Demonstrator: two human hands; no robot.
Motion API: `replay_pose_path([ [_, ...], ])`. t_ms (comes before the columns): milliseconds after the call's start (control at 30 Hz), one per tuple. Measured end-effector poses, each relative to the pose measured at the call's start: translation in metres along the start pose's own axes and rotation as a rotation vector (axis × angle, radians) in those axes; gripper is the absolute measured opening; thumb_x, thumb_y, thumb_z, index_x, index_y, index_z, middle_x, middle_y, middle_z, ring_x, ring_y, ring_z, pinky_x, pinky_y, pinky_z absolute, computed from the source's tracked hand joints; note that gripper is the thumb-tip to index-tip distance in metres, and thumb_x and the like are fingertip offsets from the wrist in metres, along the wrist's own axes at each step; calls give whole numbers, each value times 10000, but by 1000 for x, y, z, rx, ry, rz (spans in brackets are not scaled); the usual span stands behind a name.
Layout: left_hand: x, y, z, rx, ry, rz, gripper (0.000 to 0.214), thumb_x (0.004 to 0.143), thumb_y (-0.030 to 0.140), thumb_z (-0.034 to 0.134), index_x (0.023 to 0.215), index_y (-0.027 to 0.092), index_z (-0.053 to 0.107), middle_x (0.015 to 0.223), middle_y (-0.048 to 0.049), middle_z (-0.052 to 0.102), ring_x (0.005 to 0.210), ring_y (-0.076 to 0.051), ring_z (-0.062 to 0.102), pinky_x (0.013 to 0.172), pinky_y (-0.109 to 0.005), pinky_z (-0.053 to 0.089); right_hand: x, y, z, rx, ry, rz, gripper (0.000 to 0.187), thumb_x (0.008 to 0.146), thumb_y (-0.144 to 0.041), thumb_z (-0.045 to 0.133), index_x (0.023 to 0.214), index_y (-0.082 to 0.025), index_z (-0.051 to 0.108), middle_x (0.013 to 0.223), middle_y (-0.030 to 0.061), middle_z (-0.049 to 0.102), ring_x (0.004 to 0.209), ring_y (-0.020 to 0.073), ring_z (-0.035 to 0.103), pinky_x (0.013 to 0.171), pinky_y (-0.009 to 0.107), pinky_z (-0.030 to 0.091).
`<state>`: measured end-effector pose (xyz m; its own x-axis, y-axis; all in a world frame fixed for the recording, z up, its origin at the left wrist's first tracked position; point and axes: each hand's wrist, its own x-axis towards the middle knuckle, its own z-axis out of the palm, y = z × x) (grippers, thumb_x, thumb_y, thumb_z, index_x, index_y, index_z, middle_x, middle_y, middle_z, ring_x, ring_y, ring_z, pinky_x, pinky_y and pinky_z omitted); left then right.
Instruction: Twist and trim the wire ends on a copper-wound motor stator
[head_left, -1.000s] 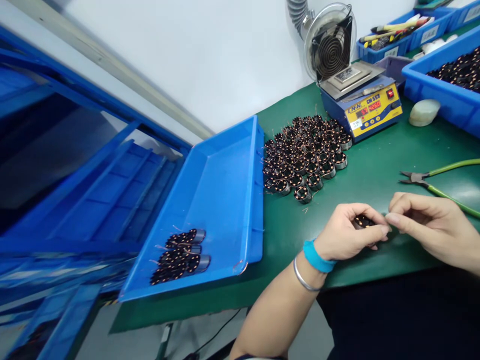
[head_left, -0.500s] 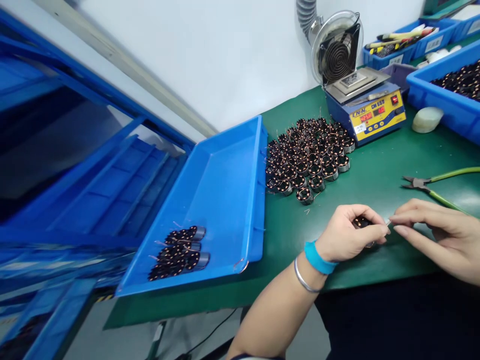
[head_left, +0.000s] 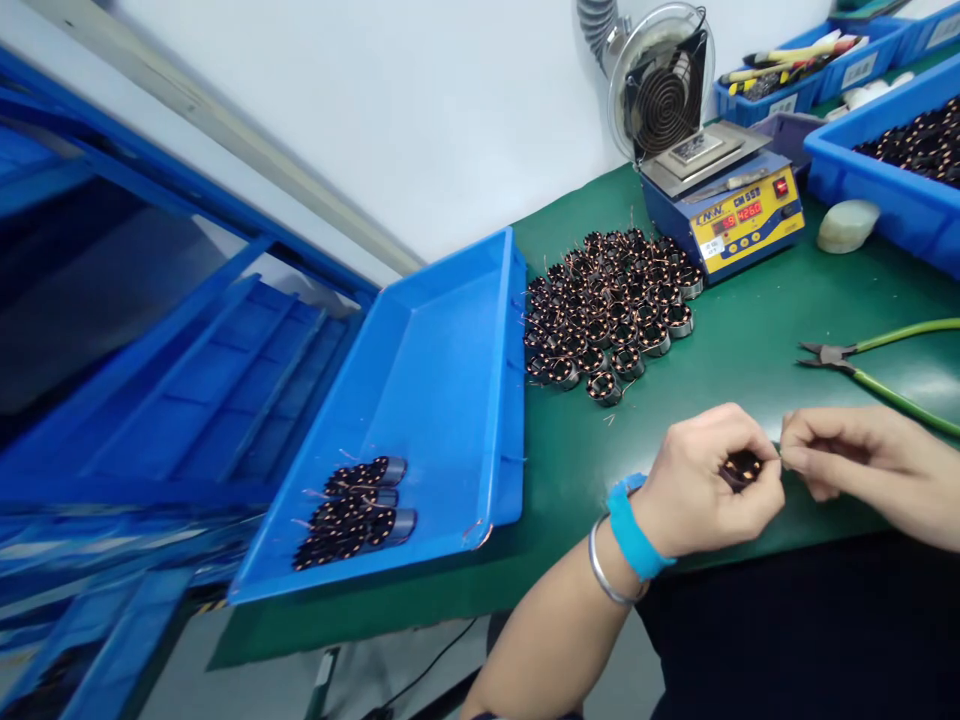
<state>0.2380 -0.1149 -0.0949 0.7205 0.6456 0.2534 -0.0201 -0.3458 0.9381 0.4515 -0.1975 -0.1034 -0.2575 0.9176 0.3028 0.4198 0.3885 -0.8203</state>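
My left hand point(head_left: 718, 480), with a blue band and a silver bangle at its wrist, is closed around a wound motor stator point(head_left: 740, 469). The stator is black with copper spots on its upper face, and the fingers cover most of its side. Close by on the right, my right hand point(head_left: 847, 450) has its thumb and forefinger pinched together at the left fingertips. What sits in that pinch is too small to make out. Many similar stators point(head_left: 611, 300) stand grouped on the green table point(head_left: 585, 520), some with loose wire ends.
A blue tray point(head_left: 442, 370) at left holds several stators at its near end. Green-handled cutters point(head_left: 829, 355) lie open beyond my right hand. Behind stand a blue and yellow solder pot point(head_left: 742, 225) with a fan, a pale lump point(head_left: 847, 227) and a blue bin point(head_left: 885, 190) of dark parts.
My right fingers have drawn tighter into a pinch against the left fingertips, hiding the small pale piece seen between the hands before. The left hand has turned slightly, still around the stator.
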Motion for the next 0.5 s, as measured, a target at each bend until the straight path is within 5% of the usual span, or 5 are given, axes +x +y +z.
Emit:
replay_pose_path([
  [100,-2,3,1,16,-13,-35,135,776,141,795,742,210,684,812,-41,723,733,-168,651,726,-317,546,-6,1,3,8,39,1,537,1269,-498,528,843,-216,694,679,9,679,557,154,660,526,248,532],
  [200,-2,9,-3,-52,-71,-209,128,830,169,796,752,204,701,755,-47,721,695,-180,656,684,-321,552,-17,11,-7,-321,154,-300,83,1158,-235,711,1145,-239,793,996,63,832,794,194,778,717,295,610],
  [300,-2,10,-5,-72,-99,-235,126,850,200,796,762,202,706,715,-33,709,663,-171,652,662,-307,549,-24,19,-13,-526,109,-511,298,1107,-117,696,1343,-254,815,1146,103,858,953,254,808,843,371,627],
  [400,-3,6,-1,-15,-42,-72,118,795,175,797,746,201,693,778,-36,727,702,-157,658,689,-291,543,-20,14,-5,-256,85,-222,217,1195,-301,647,1079,-252,824,932,62,806,791,214,758,720,323,609],
  [500,-4,5,2,26,-7,40,112,761,150,787,738,196,688,798,-36,726,712,-148,654,697,-281,532,-15,6,4,140,-39,194,648,1233,-669,527,806,-224,727,690,28,664,601,180,654,556,282,548],
])
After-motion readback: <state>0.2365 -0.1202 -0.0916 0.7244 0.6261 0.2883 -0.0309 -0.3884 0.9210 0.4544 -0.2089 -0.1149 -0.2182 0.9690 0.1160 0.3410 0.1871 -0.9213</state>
